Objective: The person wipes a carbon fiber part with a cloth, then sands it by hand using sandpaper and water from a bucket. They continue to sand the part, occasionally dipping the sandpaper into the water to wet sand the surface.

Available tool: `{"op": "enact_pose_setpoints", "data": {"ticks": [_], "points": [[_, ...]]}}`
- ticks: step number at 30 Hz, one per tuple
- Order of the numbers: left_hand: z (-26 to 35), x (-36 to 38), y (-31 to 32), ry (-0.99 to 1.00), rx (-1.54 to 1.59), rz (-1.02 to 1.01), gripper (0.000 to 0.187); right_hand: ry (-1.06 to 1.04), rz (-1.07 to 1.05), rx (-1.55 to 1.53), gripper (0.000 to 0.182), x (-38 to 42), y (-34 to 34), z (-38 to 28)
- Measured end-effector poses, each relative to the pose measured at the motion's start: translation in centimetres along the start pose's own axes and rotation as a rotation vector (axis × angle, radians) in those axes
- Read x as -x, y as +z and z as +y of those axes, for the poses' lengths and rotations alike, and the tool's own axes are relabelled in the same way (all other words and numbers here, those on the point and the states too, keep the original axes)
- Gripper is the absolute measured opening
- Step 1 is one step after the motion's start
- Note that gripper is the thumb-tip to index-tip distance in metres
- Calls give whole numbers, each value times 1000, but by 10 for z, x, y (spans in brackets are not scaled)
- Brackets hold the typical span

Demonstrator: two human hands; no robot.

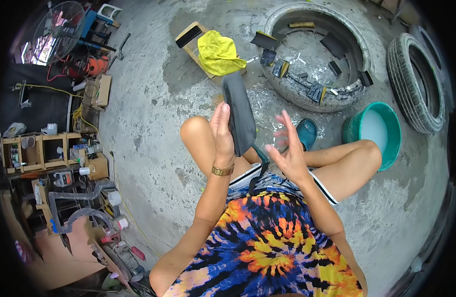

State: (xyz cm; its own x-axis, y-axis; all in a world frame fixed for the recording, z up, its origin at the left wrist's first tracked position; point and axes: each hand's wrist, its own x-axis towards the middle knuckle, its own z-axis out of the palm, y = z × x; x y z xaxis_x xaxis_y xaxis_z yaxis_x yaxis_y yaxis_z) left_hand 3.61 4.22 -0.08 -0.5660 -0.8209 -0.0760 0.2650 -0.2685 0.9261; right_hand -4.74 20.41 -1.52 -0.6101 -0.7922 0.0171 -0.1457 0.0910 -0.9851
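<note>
My left hand grips a long dark strip of rubber and holds it upright in front of my raised knee. My right hand hovers just to the right of the strip with fingers spread, holding nothing and slightly blurred. A gold watch sits on my left wrist. I am seated on the concrete floor with both knees bent.
A cut-open tyre with several rubber pieces inside lies ahead. A second tyre is at right, beside a teal basin of whitish liquid. A yellow cloth rests on a wooden board. Shelves, tools and a fan crowd the left.
</note>
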Motion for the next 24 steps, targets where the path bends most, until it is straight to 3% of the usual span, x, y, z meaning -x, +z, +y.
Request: {"op": "enact_pose_setpoints", "data": {"ticks": [3, 5, 11, 15, 19, 24], "points": [[-5, 10, 5, -31, -17, -5, 26, -68, 16, -25, 100, -24, 10, -15], [-10, 16, 8, -50, -28, -13, 25, -171, 15, -43, 98, -38, 20, -14], [-29, 38, 10, -10, -152, 13, 32, -145, 134, -131, 96, -85, 22, -7], [-33, 50, 12, -13, -237, -15, 34, -235, 262, -48, 88, -128, 10, 3], [-34, 49, 5, -105, -142, 6, 32, -137, 237, -248, 80, -141, -11, 8], [-29, 41, -1, -143, -156, -27, 31, -9, -7, -296, 76, -117, -15, 0]]}}
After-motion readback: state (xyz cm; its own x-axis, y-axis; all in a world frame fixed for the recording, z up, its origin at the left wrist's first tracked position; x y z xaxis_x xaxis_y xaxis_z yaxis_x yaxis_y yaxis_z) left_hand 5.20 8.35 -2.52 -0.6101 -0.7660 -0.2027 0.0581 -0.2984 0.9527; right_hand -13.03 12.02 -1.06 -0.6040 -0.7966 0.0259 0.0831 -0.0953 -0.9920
